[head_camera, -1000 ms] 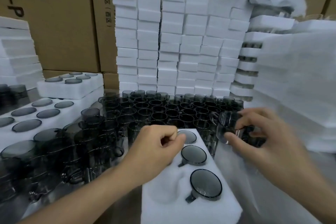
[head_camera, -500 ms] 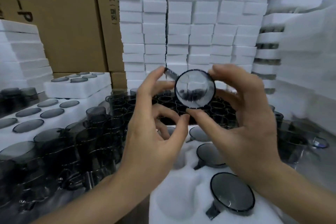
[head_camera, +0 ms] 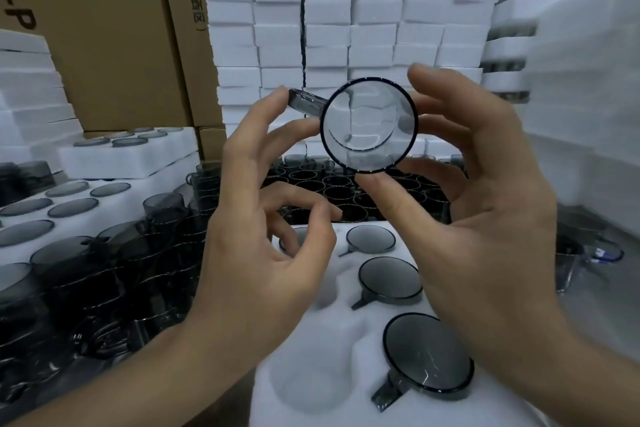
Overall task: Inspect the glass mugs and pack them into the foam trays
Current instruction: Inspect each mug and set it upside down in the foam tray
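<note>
I hold a smoky glass mug up at eye level, its round end facing me. My right hand grips its body, thumb under the rim and fingers curled behind it. My left hand touches the mug's handle with its forefinger tip, the other fingers loosely curled below. Under my hands lies a white foam tray. Mugs sit upside down in its right-hand pockets. Its left-hand pockets are empty.
Many loose dark mugs stand packed together beyond the tray and to the left. Filled foam trays are stacked at the left, white foam blocks are piled high behind, and cardboard boxes stand at the back left.
The mug has come up from the pile at the right to eye level and closer to me. My left hand has opened and lifted off the tray to the handle.
</note>
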`<state>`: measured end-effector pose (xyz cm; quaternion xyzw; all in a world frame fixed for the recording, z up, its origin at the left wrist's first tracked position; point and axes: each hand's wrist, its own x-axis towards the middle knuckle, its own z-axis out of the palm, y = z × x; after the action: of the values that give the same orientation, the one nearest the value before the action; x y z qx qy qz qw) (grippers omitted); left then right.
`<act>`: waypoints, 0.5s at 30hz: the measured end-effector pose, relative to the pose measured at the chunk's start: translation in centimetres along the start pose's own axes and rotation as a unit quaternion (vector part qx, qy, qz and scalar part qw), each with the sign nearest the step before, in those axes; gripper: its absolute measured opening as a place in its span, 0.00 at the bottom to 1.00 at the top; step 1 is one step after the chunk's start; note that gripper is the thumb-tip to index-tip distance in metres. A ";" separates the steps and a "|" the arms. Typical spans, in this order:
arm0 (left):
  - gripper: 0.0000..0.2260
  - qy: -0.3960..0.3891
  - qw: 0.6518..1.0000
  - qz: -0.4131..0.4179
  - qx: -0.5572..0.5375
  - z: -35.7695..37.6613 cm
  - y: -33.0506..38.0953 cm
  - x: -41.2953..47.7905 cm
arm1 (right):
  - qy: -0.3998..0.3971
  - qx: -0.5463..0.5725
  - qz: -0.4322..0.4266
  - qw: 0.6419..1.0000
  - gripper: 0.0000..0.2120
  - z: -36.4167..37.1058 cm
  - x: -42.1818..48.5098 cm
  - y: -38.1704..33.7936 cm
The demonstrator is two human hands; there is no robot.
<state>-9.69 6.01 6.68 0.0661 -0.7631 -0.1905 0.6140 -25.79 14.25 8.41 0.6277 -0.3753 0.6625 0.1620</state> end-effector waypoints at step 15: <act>0.25 -0.031 0.972 -0.167 -0.159 -0.1 0.0 0.4 | -0.078 0.005 0.047 0.996 0.32 0.3 -0.4 -0.7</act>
<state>-9.73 5.89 7.09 0.0884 -0.7195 -0.4117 0.5523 -25.06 14.65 8.21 0.6596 -0.4129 0.6203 0.0980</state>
